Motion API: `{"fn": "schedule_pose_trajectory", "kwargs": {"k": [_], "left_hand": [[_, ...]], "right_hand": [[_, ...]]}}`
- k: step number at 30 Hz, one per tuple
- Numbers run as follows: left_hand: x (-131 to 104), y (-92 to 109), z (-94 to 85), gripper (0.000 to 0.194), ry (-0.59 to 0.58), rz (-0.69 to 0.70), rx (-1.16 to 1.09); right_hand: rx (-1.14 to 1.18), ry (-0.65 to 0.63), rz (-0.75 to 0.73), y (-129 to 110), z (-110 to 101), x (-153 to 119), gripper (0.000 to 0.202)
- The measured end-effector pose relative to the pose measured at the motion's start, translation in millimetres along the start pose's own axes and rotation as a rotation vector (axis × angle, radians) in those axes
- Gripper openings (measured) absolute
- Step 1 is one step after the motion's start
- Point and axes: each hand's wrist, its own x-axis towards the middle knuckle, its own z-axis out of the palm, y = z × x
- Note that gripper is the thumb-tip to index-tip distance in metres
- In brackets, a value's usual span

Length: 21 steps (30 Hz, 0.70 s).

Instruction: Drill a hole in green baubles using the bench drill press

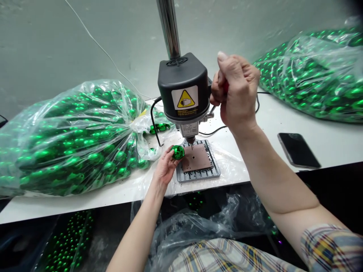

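A small bench drill press (183, 85) stands at the middle of the table, its bit pointing down over a pinkish-brown board (198, 160). That board has a small dark hole and lies on the grey slotted base plate (198, 177), which is strewn with dark shavings. Between its fingers my left hand (167, 164) holds a shiny green ball (178, 152), just left of the bit. My right hand (236, 85) is closed around the lever at the drill's right side; a bit of red shows between the fingers, and most of the handle is hidden.
A large clear bag of green balls (85, 143) fills the left, its gathered neck near the drill. Another such bag (317, 79) lies at the right back. A phone (299, 150) rests at the right. Plastic film (204, 223) hangs below the table's front edge.
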Motion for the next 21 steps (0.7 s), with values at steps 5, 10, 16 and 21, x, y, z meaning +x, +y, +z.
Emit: {"fn": "schedule_pose_trajectory", "kwargs": {"k": [5, 10, 16, 21], "left_hand": [[13.5, -16.2, 3.1, 0.061, -0.035, 0.254, 0.275], [17.9, -25.3, 9.2, 0.066, -0.073, 0.338, 0.497], [19.8, -31.5, 10.6, 0.061, -0.091, 0.477, 0.75], [15.0, -35.2, 15.0, 0.06, -0.078, 0.545, 0.887]], "right_hand": [[-0.03, 0.0, 0.011, 0.0, 0.1, 0.5, 0.067], [0.012, 0.011, 0.009, -3.6, 2.6, -1.1, 0.066], [0.036, 0.006, 0.028, -7.2, 2.6, -2.6, 0.067], [0.027, 0.005, 0.034, -7.3, 1.9, -2.8, 0.067]]}}
